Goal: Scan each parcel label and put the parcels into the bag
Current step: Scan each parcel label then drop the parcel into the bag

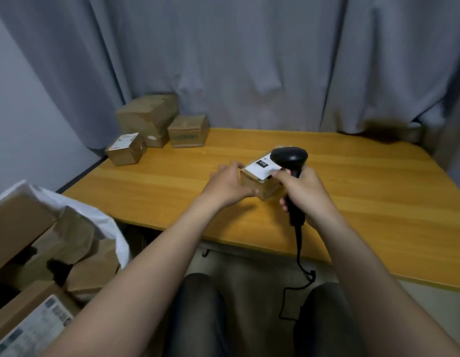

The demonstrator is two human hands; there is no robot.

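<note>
A small brown parcel (pixel 261 185) with a white label (pixel 262 167) on top sits on the wooden table (pixel 365 191) in the middle of the view. My left hand (pixel 227 185) grips its left side, fingers curled over the top edge and front. My right hand (pixel 305 194) holds the handle of a black barcode scanner (pixel 289 157), whose head hangs right over the label's far right corner. A white bag (pixel 100 222) at the lower left holds several brown parcels (pixel 69 243).
Three more brown parcels stand at the table's far left corner: a large one (pixel 147 118), a medium one (pixel 189 131) and a small labelled one (pixel 125 149). Grey curtains hang behind the table. The scanner's black cable (pixel 299 264) drops over the table's front edge towards my knees.
</note>
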